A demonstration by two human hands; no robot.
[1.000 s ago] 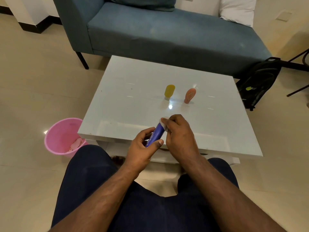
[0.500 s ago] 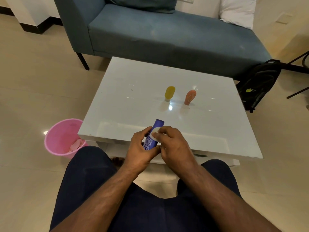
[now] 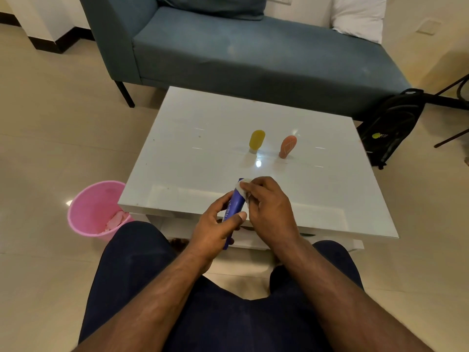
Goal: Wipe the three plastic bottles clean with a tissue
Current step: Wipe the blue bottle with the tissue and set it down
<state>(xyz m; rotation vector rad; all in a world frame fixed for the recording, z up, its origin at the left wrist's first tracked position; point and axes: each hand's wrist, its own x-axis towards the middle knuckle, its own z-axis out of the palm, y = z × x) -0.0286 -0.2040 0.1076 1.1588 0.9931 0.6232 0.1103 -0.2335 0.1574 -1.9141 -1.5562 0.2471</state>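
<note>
The lower end of the blue bottle point(image 3: 234, 208) is mostly hidden inside the left hand point(image 3: 215, 226), and the print running down its side is too small to read. Much of the tissue point(image 3: 242, 190) is covered by the right hand point(image 3: 269, 212); only a white scrap shows at the bottle's top. The bottle is a slim blue tube, tilted with its top toward 12 o'clock, held above the near edge of the white table point(image 3: 203, 148). The left hand's fingers and thumb curl round its lower half; the right hand pinches the tissue against its upper end. At 12 o'clock from the hands, the yellow bottle point(image 3: 256, 139) and the orange bottle point(image 3: 288, 146) stand apart on the table, seemingly cap-down. At 9 o'clock, on the floor, a pink bin point(image 3: 87, 212) holds some pale crumpled scraps.
</note>
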